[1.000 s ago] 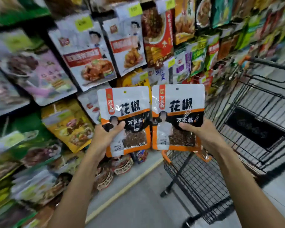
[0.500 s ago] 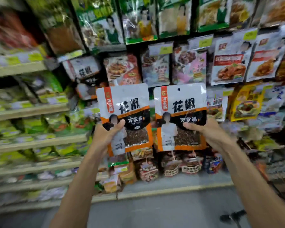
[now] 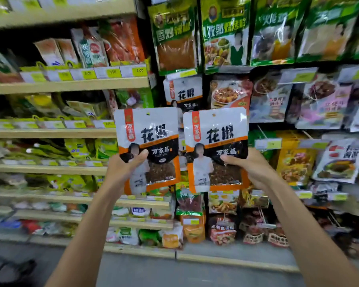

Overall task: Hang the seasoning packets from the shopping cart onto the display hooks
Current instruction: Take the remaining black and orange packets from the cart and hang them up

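Dense hung packets (image 3: 230, 94) ahead; open aisle floor (image 3: 195, 274) below.

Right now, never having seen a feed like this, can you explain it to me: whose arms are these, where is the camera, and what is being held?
There is no machine here. These are a person's bare arms, seen from one wide-angle camera worn on the head, looking forward and down. The left hand grips the left packet and the right hand grips the right packet. They are two identical white-and-orange seasoning pouches, held upright side by side in front of a shop display. A matching hung packet shows on the display just above them, and stocked shelves stand to the left.
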`<state>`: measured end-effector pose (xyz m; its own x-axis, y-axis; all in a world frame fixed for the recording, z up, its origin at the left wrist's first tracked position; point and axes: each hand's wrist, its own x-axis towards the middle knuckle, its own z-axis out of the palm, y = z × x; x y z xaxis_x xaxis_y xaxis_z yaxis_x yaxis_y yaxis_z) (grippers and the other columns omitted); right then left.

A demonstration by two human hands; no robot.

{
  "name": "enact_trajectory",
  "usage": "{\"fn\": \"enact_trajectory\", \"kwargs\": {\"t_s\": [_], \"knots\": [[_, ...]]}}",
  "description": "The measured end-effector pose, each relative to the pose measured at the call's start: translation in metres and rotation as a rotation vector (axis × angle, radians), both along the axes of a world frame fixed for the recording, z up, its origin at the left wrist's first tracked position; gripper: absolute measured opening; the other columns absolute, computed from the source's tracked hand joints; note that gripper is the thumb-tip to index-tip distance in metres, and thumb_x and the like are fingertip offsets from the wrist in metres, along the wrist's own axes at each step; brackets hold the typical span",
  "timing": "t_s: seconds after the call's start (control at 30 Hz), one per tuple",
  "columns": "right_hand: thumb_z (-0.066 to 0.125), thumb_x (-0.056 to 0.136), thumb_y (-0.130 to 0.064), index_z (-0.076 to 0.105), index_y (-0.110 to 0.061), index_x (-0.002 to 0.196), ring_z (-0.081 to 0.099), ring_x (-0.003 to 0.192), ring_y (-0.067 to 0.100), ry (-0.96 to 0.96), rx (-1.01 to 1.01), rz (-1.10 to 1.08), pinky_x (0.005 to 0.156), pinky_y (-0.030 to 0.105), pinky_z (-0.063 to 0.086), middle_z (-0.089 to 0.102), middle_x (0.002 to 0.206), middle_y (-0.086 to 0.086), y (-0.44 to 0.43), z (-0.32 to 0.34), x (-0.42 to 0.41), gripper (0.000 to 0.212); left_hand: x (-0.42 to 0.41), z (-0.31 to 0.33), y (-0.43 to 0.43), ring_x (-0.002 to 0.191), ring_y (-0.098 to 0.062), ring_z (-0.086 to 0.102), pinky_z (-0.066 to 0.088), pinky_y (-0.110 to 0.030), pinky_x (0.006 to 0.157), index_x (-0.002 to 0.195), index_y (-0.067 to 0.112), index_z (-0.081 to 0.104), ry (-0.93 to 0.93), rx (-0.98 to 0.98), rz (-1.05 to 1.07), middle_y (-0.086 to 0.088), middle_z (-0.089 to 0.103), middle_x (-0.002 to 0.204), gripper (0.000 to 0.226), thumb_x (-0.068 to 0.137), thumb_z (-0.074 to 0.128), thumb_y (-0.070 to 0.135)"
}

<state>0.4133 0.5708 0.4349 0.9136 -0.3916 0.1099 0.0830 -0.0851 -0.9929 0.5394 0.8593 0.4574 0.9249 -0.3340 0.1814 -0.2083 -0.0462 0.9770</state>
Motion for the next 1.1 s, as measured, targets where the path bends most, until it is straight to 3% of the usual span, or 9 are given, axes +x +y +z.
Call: {"fn": "enact_trajectory", "kwargs": {"t_s": [0.07,0.13,0.23,0.37,0.43,0.5,0.67,0.9,1.1], "knots": [[0.083,0.048,-0.056,0.067,-0.019,0.113,0.066,0.106,0.017,-0.029,-0.011,-0.003,0.097,0.041,0.051,0.073,0.108,-0.005,0.000,0.004,0.024,0.077,0.016,0.002,-0.002,0.039,0.001,0.039,0.030,-0.040,0.064,0.078,-0.015,0.043,-0.039,-0.017,0.024,0.016,0.037,0.038,0.050,0.084,0.068,0.027],[0.082,0.051,-0.055,0.059,-0.015,0.127,0.057,0.121,0.024,-0.053,-0.005,-0.001,0.106,0.050,0.042,0.064,0.127,0.003,-0.005,0.007,0.050,0.089,0.031,0.007,-0.005,0.037,-0.007,0.042,0.031,-0.035,0.061,0.065,-0.008,0.048,-0.074,-0.032,0.060,0.005,0.045,0.038,0.043,0.083,0.068,0.026],[0.082,0.059,-0.047,0.063,-0.010,0.116,0.062,0.113,0.025,-0.060,-0.002,-0.010,0.107,0.052,0.041,0.068,0.117,0.010,-0.018,0.009,0.093,0.070,0.056,0.017,-0.013,0.092,-0.048,0.047,0.046,-0.056,0.078,0.110,-0.028,0.040,-0.125,-0.055,0.118,-0.039,0.045,0.101,0.057,0.087,0.066,0.017],[0.078,0.079,-0.027,0.066,-0.013,0.111,0.063,0.110,0.023,-0.036,-0.039,-0.025,0.106,0.050,0.042,0.070,0.112,0.004,-0.035,0.012,0.152,0.037,0.093,0.024,-0.023,0.107,-0.047,0.030,0.034,-0.065,0.098,0.121,-0.024,0.020,-0.134,-0.081,0.102,-0.023,0.028,0.119,0.071,0.088,0.064,0.019],[0.077,0.080,-0.028,0.067,-0.013,0.109,0.062,0.112,0.021,-0.039,-0.059,-0.028,0.105,0.049,0.043,0.070,0.114,0.004,-0.040,0.017,0.177,0.034,0.110,0.025,-0.026,0.093,-0.044,0.041,0.039,-0.065,0.091,0.112,-0.026,0.038,-0.140,-0.072,0.081,-0.020,0.048,0.106,0.058,0.088,0.064,0.020],[0.076,0.082,-0.027,0.065,-0.007,0.112,0.060,0.114,0.022,-0.046,-0.063,-0.047,0.103,0.046,0.044,0.068,0.115,0.006,-0.042,0.021,0.195,0.038,0.124,0.025,-0.026,0.053,-0.035,0.041,0.035,-0.057,0.068,0.067,0.001,0.046,-0.162,-0.045,0.068,-0.015,0.036,0.051,0.037,0.082,0.066,0.029],[0.076,0.082,-0.024,0.062,-0.001,0.113,0.060,0.114,0.022,-0.080,-0.040,-0.106,0.101,0.040,0.045,0.068,0.112,0.009,-0.045,0.029,0.227,0.041,0.160,0.022,-0.028,0.046,-0.012,0.019,0.022,-0.045,0.061,0.061,0.022,0.018,-0.167,0.018,0.005,0.010,0.017,0.048,0.053,0.077,0.066,0.037],[0.076,0.081,-0.017,0.071,-0.018,0.086,0.070,0.084,0.003,-0.129,-0.008,-0.149,0.084,0.029,0.049,0.075,0.082,-0.012,-0.046,0.032,0.247,0.007,0.198,0.016,-0.029,0.049,-0.013,0.031,0.033,-0.032,0.057,0.046,0.030,0.034,-0.134,-0.023,-0.018,0.011,0.027,0.046,0.048,0.068,0.074,0.043],[0.078,0.079,-0.022,0.069,-0.017,0.098,0.063,0.109,0.018,-0.086,0.022,-0.203,0.098,0.034,0.045,0.072,0.104,-0.002,-0.044,0.027,0.249,0.022,0.214,0.013,-0.029,0.041,-0.007,0.029,0.033,-0.024,0.051,0.041,0.032,0.037,-0.177,-0.019,-0.045,0.014,0.027,0.042,0.048,0.070,0.073,0.045]]}}
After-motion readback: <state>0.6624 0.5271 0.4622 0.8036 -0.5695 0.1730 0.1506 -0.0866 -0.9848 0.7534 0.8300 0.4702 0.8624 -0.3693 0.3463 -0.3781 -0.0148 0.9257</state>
